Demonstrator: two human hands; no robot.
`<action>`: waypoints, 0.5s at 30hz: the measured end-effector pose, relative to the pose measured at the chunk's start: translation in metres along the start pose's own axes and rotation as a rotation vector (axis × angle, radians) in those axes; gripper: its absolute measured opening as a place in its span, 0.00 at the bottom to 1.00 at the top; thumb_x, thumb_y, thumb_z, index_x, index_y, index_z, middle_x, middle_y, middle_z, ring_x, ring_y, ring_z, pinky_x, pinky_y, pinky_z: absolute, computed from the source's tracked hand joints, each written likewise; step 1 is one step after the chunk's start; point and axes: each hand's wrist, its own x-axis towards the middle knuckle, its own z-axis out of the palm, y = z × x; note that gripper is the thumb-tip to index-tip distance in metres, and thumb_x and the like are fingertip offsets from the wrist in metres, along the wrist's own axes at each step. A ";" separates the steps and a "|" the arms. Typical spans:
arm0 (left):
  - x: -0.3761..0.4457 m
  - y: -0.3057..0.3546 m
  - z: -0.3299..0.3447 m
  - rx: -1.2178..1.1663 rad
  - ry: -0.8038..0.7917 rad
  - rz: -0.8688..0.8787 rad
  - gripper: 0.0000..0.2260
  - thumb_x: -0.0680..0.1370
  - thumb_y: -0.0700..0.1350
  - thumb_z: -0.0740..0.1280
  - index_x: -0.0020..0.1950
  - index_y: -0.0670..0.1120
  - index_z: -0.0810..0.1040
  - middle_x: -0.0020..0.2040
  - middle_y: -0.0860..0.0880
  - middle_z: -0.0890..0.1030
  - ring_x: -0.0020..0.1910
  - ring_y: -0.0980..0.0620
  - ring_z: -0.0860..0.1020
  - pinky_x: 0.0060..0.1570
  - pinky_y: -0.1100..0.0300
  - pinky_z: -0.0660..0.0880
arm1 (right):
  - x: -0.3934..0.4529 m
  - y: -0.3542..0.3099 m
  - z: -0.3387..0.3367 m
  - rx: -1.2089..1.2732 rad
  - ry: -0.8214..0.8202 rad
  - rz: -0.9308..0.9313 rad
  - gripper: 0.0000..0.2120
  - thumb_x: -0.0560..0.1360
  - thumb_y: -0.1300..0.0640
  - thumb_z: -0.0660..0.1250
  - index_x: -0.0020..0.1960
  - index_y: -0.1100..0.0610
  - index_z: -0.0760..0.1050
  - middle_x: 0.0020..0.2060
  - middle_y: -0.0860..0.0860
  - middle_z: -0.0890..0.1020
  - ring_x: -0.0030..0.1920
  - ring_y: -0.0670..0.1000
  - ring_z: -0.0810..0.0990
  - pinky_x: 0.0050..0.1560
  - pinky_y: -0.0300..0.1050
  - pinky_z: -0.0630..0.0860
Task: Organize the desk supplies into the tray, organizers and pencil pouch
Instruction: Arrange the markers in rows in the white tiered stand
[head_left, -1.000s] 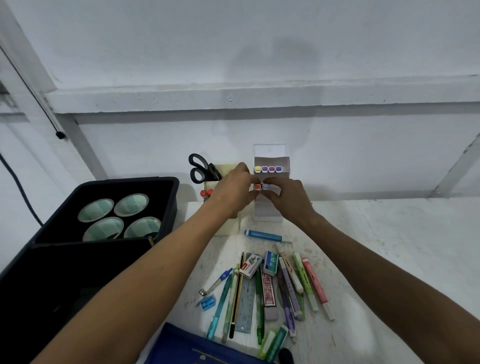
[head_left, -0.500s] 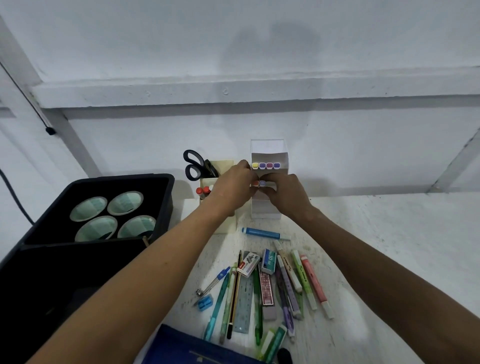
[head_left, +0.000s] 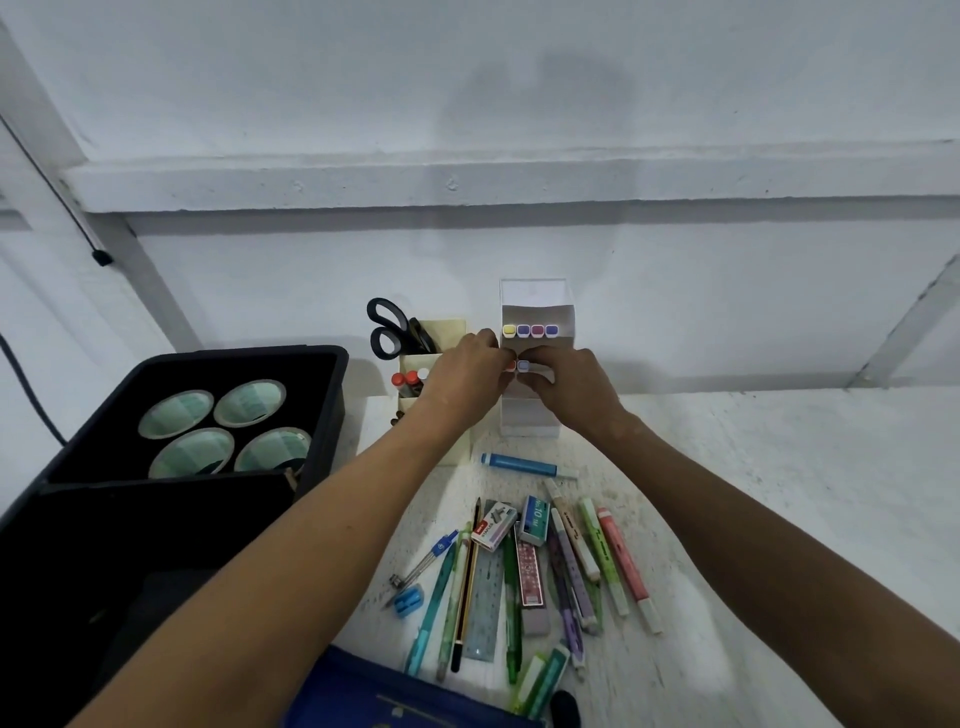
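A white tiered marker organizer (head_left: 537, 312) stands against the wall, with a row of several colour-capped markers (head_left: 530, 330) in its upper tier. In the tier below sit an orange marker (head_left: 510, 366) and a pale blue marker (head_left: 523, 366). My left hand (head_left: 462, 382) has its fingertips curled at the orange marker. The fingers of my right hand (head_left: 569, 389) pinch the pale blue marker from the right. My hands hide most of the lower tier.
A cream pen holder (head_left: 447, 332) with black scissors (head_left: 387, 327) stands left of the organizer. A black tray (head_left: 332, 395) at the left holds several tape rolls. Loose pens, highlighters, staple boxes (head_left: 493, 527), a ruler (head_left: 485, 608) and a sharpener (head_left: 408, 605) lie in front. A blue pouch (head_left: 395, 696) is nearest me.
Both hands stay at the organizer's second tier and have only shifted slightly. The two marker ends sit in the same places.
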 end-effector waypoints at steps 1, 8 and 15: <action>-0.001 0.001 -0.001 -0.035 -0.022 -0.019 0.12 0.80 0.47 0.64 0.62 0.46 0.79 0.56 0.44 0.76 0.53 0.45 0.76 0.49 0.49 0.78 | 0.000 0.000 -0.001 -0.005 -0.015 0.008 0.12 0.76 0.54 0.66 0.58 0.54 0.80 0.54 0.53 0.84 0.52 0.56 0.81 0.54 0.45 0.75; -0.036 0.007 -0.012 -0.171 0.020 -0.039 0.24 0.76 0.45 0.67 0.72 0.50 0.69 0.64 0.45 0.71 0.56 0.44 0.76 0.50 0.50 0.78 | -0.014 -0.009 -0.012 -0.014 -0.041 -0.021 0.18 0.75 0.58 0.67 0.65 0.56 0.75 0.60 0.53 0.80 0.51 0.55 0.81 0.55 0.41 0.72; -0.087 0.004 -0.014 -0.225 -0.082 -0.082 0.16 0.76 0.46 0.67 0.64 0.47 0.77 0.56 0.47 0.78 0.51 0.49 0.77 0.51 0.54 0.77 | -0.077 -0.013 -0.024 0.065 -0.097 0.031 0.15 0.74 0.57 0.69 0.60 0.56 0.78 0.52 0.50 0.84 0.35 0.41 0.78 0.47 0.32 0.72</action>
